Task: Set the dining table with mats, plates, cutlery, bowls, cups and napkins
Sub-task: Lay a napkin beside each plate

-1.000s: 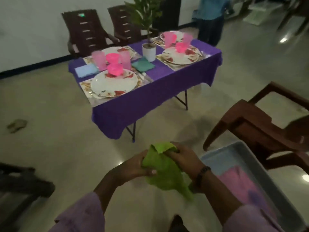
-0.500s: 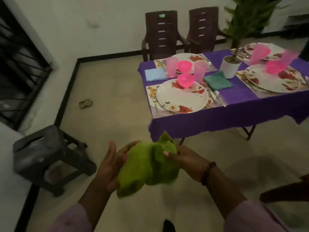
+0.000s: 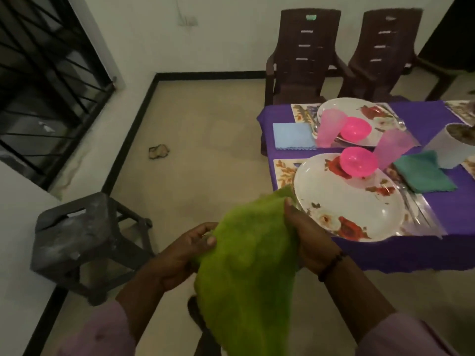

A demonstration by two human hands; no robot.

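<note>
1. Green napkin (image 3: 246, 265) held in mid-air between both hands, just short of the near edge of the purple-clothed table (image 3: 411, 255); upper corner overlaps the rim of the near plate (image 3: 352, 201) in view, contact not determinable.
2. Left hand (image 3: 185, 253): thumb and fingers pinching the napkin's left edge, fingers curled around the cloth.
3. Right hand (image 3: 308, 240): gripping the upper right edge, fingers wrapped behind the fabric, thumb on top.
4. Handling estimate: light, soft, fully limp. Lower part hanging as a loose unfolded flap. No stiffness, so no shape kept unless folded or laid flat. Fuzzy surface, probably not slippery. Not fragile.
5. Best grip: pinch at two corners or along one edge, pull taut, fold, then lay down flat. Single-point grip likely to bunch it.
6. Table state: near plate with pink bowl (image 3: 358, 164) on a floral mat (image 3: 284, 170), pink cup (image 3: 393, 147), teal napkin (image 3: 424, 173) to its right. Far setting has blue napkin (image 3: 293, 136) beside it.
7. Judgement: napkin step under way, most other items already placed in the visible part.
8. Risk: dangling flap snagging the plate rim or knocking a light cup during placement.
</note>
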